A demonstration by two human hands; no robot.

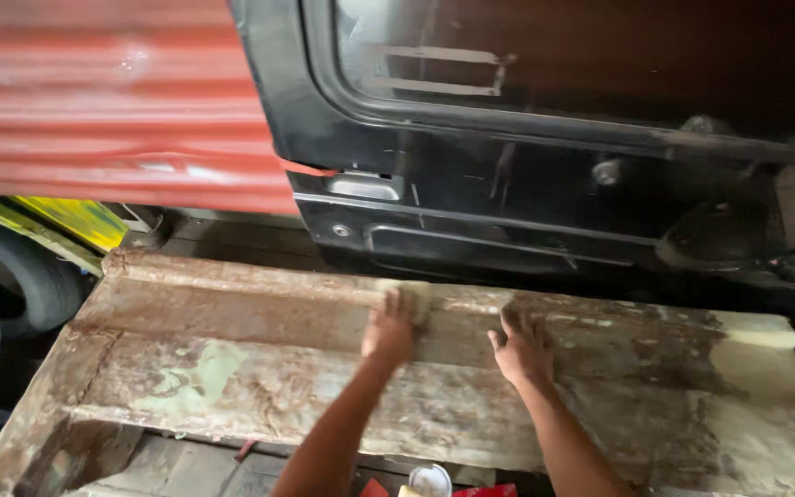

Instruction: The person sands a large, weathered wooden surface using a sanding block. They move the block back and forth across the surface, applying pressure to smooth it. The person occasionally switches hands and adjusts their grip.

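Left hand [388, 333] presses sanding pad [409, 296] on panel [259, 387]; right hand [519, 348] flat.

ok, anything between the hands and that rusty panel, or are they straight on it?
Nothing visible in the way. The left hand presses a pale pad onto the rusty panel, so only the pad lies between them. The right hand lies flat, bare, directly on the panel.

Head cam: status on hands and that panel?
Left hand pressing a pale sanding pad on the rusty panel. Right hand flat on panel, fingers spread, holding nothing. Black vehicle door behind; nothing blocking.
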